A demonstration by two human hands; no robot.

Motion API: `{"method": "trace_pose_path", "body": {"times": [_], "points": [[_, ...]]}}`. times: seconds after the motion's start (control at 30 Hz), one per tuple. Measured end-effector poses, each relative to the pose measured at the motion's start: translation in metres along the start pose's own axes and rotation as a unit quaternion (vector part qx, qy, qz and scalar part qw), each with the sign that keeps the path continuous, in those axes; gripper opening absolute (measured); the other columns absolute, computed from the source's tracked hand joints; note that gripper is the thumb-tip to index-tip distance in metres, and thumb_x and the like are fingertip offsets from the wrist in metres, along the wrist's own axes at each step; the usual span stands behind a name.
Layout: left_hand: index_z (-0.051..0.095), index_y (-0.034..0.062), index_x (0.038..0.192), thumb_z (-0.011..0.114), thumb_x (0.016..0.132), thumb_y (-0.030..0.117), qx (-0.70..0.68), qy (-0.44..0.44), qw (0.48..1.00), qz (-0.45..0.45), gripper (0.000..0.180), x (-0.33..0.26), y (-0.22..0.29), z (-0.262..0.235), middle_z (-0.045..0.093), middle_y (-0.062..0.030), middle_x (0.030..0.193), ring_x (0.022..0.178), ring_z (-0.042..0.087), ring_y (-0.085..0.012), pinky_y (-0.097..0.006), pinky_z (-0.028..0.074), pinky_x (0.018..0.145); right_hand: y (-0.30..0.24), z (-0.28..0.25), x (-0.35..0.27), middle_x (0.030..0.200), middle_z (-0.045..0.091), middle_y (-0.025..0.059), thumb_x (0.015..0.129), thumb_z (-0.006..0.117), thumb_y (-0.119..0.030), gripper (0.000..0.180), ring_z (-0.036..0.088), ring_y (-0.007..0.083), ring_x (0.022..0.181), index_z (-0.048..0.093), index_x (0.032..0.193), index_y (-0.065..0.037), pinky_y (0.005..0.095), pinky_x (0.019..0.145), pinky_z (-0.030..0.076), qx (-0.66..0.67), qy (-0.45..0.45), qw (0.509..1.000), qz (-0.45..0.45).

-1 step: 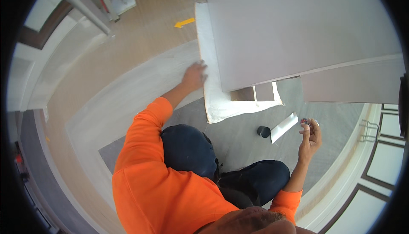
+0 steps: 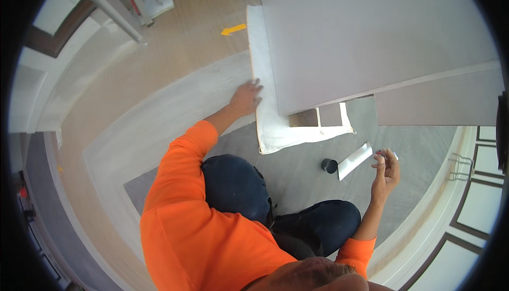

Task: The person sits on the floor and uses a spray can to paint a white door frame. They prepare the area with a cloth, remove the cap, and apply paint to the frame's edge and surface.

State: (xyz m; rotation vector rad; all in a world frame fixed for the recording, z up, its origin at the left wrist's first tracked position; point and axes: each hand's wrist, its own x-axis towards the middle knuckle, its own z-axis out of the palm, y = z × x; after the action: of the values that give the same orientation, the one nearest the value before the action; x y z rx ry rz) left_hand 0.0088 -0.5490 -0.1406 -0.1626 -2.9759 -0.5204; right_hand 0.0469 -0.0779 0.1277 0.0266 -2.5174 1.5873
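Down on the grey floor mat [image 2: 297,174], the left hand [image 2: 245,98] lies flat with fingers spread on the white sheet [image 2: 265,79] under the big grey panel [image 2: 366,31], while the right hand [image 2: 385,170] pinches 1 small item [image 2: 387,155] beside a white strip [image 2: 354,160] and black cap [image 2: 328,165].

Grey floor mat [image 2: 297,174] lies open between the knees and the white sheet [image 2: 297,134]. A black cap [image 2: 329,165] and white strip [image 2: 355,160] sit there; the large grey panel [image 2: 366,36] blocks everything beyond.

An orange sleeve [image 2: 180,169] meets dark navy trousers [image 2: 236,185], beside a white sheet [image 2: 265,68], grey panel [image 2: 366,31] and yellow arrow [image 2: 234,28].
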Motion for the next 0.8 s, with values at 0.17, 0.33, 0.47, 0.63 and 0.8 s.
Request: {"method": "trace_pose_path", "body": {"times": [0.17,0.33,0.47,0.63,0.8], "points": [[0.046,0.0008,0.144,0.066,0.093,0.040,-0.064,-0.123,0.971,-0.194,0.067,0.028,0.005,0.000,0.051,-0.0244,0.144,0.128,0.054,-0.0374,-0.045,0.044,0.108,-0.002,-0.004,-0.010,0.118,0.068,0.0176,0.100,0.063,-0.014,0.035,0.070,0.0217,0.096,0.060,0.130,0.004,0.0285,0.069,0.058,0.043,0.000,0.999,-0.005],[0.046,-0.0024,0.140,0.069,0.091,0.044,-0.126,-0.160,0.899,-0.388,0.072,0.066,-0.002,-0.008,0.056,-0.0275,0.137,0.122,0.060,-0.0383,-0.044,0.051,0.100,0.001,-0.028,-0.028,0.118,0.067,0.0183,0.099,0.065,-0.015,0.038,0.071,0.0221,0.093,0.059,0.132,0.004,0.0287,0.068,0.058,0.046,0.057,0.997,0.022],[0.057,-0.0060,0.126,0.067,0.092,0.043,-0.184,-0.097,0.874,-0.439,0.060,0.081,-0.003,0.012,0.065,-0.0286,0.122,0.116,0.063,-0.0385,-0.044,0.051,0.098,-0.006,-0.033,-0.033,0.118,0.068,0.0177,0.100,0.065,-0.017,0.039,0.071,0.0214,0.092,0.059,0.131,0.004,0.0286,0.067,0.058,0.033,0.092,0.994,0.051],[0.071,-0.0011,0.108,0.059,0.096,0.038,-0.251,-0.026,0.844,-0.474,0.043,0.082,-0.017,0.026,0.070,-0.0244,0.112,0.109,0.067,-0.0387,-0.045,0.052,0.095,-0.001,-0.025,-0.025,0.115,0.068,0.0161,0.099,0.066,-0.019,0.040,0.070,0.0191,0.090,0.060,0.130,0.005,0.0277,0.066,0.058,0.026,0.077,0.994,0.069],[0.074,0.0022,0.104,0.058,0.096,0.033,-0.243,0.020,0.846,-0.474,0.036,0.076,-0.011,0.024,0.073,-0.0212,0.107,0.104,0.068,-0.0383,-0.045,0.053,0.092,0.008,-0.018,-0.019,0.115,0.068,0.0158,0.099,0.066,-0.018,0.039,0.070,0.0190,0.090,0.060,0.130,0.005,0.0272,0.066,0.057,0.022,0.065,0.995,0.072]]}}
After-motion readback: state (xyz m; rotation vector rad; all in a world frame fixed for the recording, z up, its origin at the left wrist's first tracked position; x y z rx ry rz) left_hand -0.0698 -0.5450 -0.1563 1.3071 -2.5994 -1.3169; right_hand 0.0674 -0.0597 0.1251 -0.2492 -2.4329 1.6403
